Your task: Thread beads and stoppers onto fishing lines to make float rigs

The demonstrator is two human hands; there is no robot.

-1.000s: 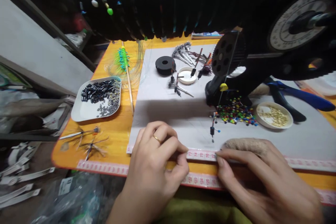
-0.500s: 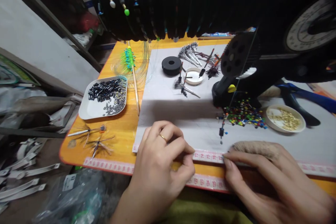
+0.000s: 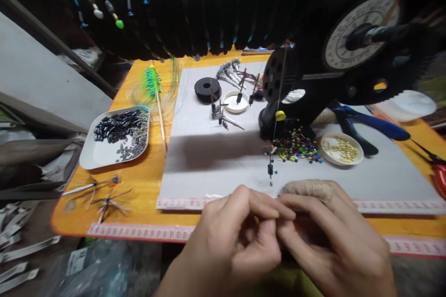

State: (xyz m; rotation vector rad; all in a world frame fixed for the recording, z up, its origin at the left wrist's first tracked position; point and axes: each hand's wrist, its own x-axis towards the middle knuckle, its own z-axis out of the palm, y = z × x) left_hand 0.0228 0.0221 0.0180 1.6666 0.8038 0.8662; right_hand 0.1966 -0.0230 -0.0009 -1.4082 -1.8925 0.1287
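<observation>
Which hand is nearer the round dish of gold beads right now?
Right. The right hand is on the near side of the dish, just below it in the view; the left hand is farther off, to the left of the right hand.

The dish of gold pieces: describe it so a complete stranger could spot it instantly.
Find the pale board on the yellow table. On it, beyond the right hand, a round white dish sits between a heap of colourful pins and a blue-handled tool. Its gold pieces set it apart from the other round dish, near the black ring.
</observation>
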